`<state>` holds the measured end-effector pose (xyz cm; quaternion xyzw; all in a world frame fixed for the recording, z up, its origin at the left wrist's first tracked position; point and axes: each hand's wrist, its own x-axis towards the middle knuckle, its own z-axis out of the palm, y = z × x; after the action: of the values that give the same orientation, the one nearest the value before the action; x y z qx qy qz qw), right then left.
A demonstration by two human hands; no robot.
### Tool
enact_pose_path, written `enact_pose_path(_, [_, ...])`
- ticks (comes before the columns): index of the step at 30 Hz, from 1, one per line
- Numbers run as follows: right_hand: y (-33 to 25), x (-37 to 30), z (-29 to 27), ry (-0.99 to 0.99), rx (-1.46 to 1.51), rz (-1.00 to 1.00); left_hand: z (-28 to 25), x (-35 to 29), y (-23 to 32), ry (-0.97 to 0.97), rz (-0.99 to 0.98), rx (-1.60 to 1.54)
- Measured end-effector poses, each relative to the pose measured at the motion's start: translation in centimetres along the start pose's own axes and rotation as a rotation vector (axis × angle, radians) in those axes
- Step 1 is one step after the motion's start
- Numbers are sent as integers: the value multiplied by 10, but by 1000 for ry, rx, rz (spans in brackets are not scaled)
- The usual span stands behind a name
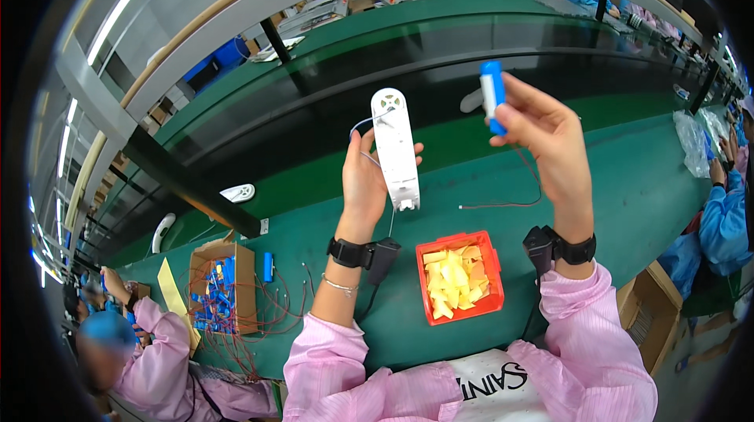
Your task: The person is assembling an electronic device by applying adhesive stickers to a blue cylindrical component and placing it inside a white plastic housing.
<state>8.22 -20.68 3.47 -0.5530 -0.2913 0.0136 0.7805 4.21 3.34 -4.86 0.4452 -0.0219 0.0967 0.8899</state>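
In my left hand (365,175) is a long white plastic housing (395,147) with a rounded top end, its open inner side toward me. A thin wire loops from its top past my fingers. My right hand (546,127), raised to the right, pinches a blue cylindrical battery (492,96) with a white strip along it. From this battery a thin red and black lead (510,204) hangs down toward the green table. The two things are held apart, above the table. Below them stands a red bin (500,296) of yellow foam pieces (455,277).
At left, a cardboard box (246,288) holds several blue batteries with tangled red leads; one blue battery (269,266) lies beside it. White housings (238,193) sit on the dark conveyor (330,100) beyond the green table (620,163). Co-workers sit at both sides. A metal frame crosses overhead.
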Motion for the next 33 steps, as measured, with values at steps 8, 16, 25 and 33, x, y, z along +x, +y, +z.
enact_pose_path(8, [43,-5,36,-92,-113,125,78,-13,-10,18,344,142])
enact_pose_path(16, [43,-16,53,-11,-122,42,86,-25,-20,46,441,171])
enact_pose_path(25, [38,-23,46,61,-299,-48,97,-22,-33,195,434,118])
enact_pose_path(33, [53,-26,39,120,-310,-228,116,-25,-47,175,266,-56])
